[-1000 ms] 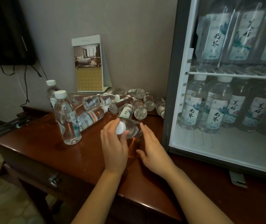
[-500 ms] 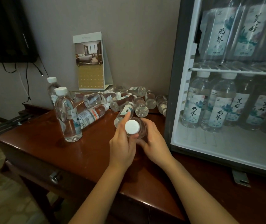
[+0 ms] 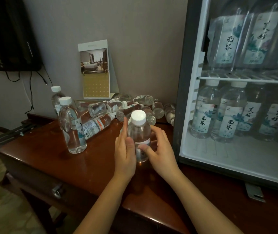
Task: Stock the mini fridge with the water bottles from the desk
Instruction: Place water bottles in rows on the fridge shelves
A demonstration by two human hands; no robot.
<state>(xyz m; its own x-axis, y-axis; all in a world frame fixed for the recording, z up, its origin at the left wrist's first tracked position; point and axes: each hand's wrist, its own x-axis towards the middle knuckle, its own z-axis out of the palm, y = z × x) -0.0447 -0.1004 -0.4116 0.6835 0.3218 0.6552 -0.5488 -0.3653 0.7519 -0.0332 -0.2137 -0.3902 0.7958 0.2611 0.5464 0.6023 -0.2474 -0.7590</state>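
**One bottle upright between both hands, fridge open just to the right**

I have a small clear water bottle [image 3: 139, 137] standing upright between my two hands, its base at or just above the desk [image 3: 53, 159]; I cannot tell whether it is lifted clear. My left hand [image 3: 125, 152] lies flat against its left side with the fingers extended upward, and my right hand [image 3: 161, 149] curls around its right side, thumb across the label. So both hands are closed on this one bottle, a two-sided clasp, not a wrapped fist.

The bottle is transparent, full, with a white screw cap facing me and a pale printed label low on the body. It looks smooth and likely a bit slippery.

To do this step well, I would let the right hand take a full wrap around the body, free the left, and carry the bottle rightward into the mini fridge [image 3: 236, 157], keeping it vertical. The bare white floor in front of the standing bottles on the lower shelf seems the obvious spot; the risk is knocking those.

Beyond my grip lies a heap of bottles [image 3: 131, 108] on their sides, and to the left of it two upright ones [image 3: 70, 125].
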